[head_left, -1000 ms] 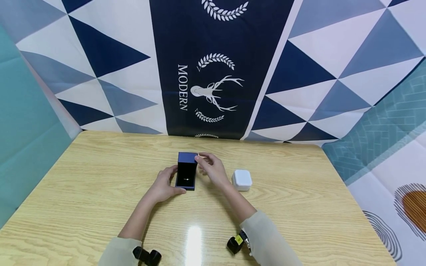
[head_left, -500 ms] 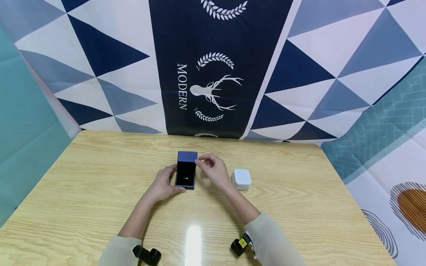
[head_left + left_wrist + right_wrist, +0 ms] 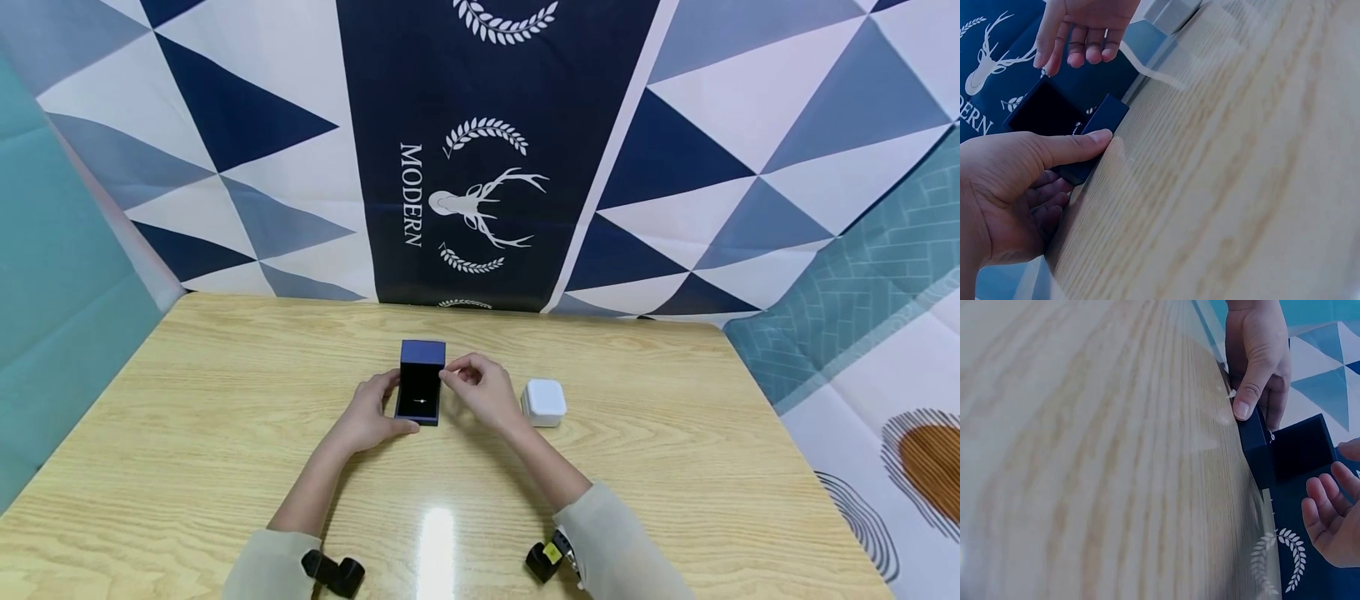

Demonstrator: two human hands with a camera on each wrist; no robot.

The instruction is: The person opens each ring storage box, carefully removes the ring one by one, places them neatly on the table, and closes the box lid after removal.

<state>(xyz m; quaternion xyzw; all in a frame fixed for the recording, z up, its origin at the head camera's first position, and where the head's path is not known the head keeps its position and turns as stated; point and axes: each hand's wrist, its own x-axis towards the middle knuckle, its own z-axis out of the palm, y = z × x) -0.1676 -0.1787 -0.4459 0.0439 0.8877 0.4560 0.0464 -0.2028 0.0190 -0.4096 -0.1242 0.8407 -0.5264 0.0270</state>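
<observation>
A small dark blue ring box (image 3: 423, 352) stands on the table with its lid raised and its black lining facing me. A thin ring with a bright stone (image 3: 420, 401) sits in the lining. My left hand (image 3: 367, 418) grips the base from the left, its thumb along the front edge and its fingers behind. At the lid's right side, my right hand (image 3: 483, 390) has its thumb and index fingertips right at the edge. Its other fingers are loosely curled, apart from the box in the right wrist view.
A white rounded case (image 3: 544, 402) stands just right of my right hand. The wooden table (image 3: 225, 400) ends at the back against a patterned cloth (image 3: 480, 83). A bright light reflection lies on the tabletop near the front.
My right hand's fingertips have slid from the lid's top right corner down along its right side. My left hand stays on the base, and the lid remains raised.
</observation>
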